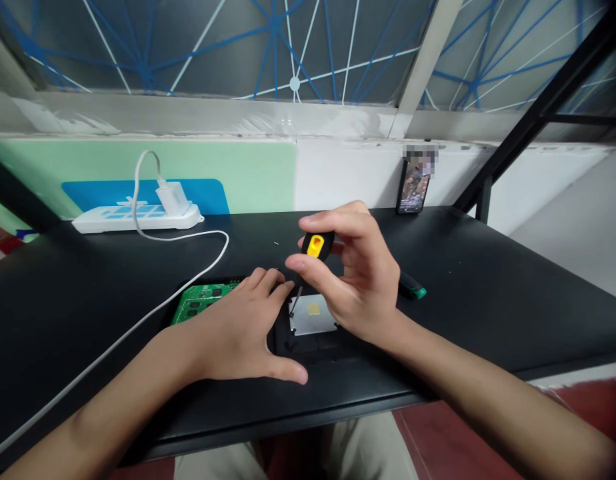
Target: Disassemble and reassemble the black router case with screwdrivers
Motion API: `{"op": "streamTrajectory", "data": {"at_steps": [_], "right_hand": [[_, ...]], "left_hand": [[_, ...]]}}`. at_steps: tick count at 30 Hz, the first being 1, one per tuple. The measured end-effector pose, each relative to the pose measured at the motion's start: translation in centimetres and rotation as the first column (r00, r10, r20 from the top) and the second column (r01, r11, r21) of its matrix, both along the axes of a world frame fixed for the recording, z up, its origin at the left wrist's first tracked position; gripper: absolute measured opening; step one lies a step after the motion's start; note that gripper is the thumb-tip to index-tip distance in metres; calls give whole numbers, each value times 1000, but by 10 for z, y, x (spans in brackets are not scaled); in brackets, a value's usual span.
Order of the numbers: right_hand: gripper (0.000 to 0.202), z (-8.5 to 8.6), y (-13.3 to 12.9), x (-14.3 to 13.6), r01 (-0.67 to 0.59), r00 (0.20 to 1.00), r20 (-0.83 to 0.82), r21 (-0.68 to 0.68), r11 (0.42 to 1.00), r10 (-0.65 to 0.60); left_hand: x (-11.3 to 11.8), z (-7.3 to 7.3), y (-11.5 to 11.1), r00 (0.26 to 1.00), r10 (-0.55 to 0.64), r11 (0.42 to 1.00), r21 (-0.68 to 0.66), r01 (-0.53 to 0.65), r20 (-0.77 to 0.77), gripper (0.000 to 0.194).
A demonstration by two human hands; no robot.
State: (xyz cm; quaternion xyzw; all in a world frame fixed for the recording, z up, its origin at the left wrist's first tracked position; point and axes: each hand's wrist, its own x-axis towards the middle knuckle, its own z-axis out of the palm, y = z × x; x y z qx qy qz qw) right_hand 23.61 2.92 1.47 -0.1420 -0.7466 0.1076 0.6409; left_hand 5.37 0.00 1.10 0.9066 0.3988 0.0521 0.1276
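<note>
My right hand (361, 267) grips a screwdriver (317, 246) by its black and yellow handle, fingers and thumb wrapped around it. The thin metal shaft slants down, its tip at a screw near the left edge of a silver metal plate (308, 325). This plate, with a small yellowish square on it, sits in a black device housing (308, 347). Spread over the housing, my left hand (243, 327) lies with its thumb apart from the fingers. Partly under that hand is a green circuit board (201, 301) with black chips.
A tool with a green end (412, 287) lies right of my right hand. A white power strip (138, 217) with a charger (171, 198) stands by the wall, and its white cable (188, 287) crosses the left side of the black table. A phone (414, 183) leans at the back.
</note>
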Motion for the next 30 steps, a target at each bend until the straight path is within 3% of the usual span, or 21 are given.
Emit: {"op": "streamTrajectory", "data": {"at_steps": [3,10,20,24,30], "right_hand": [[32,-1,-4,0,25,1000,2,-52,998,-25],[32,-2,-6,4,-109,994,13,-72,991,110],[36,0,-3,1,1,1000,12,24,1000,-1],[34,0,-6,3,-56,998,28,-51,997,57],[28,0,-4,3,-105,992,64,-48,993,108]], "left_hand": [[-1,-2,0,1000,4,1000,-4,-4,13,91],[-3,-5,0,998,15,1000,4,-15,54,88],[-2,-2,0,999,-3,1000,15,2,42,89],[-3,-5,1,999,-8,1000,26,7,39,89],[-2,-3,0,999,3,1000,6,-3,37,91]]}}
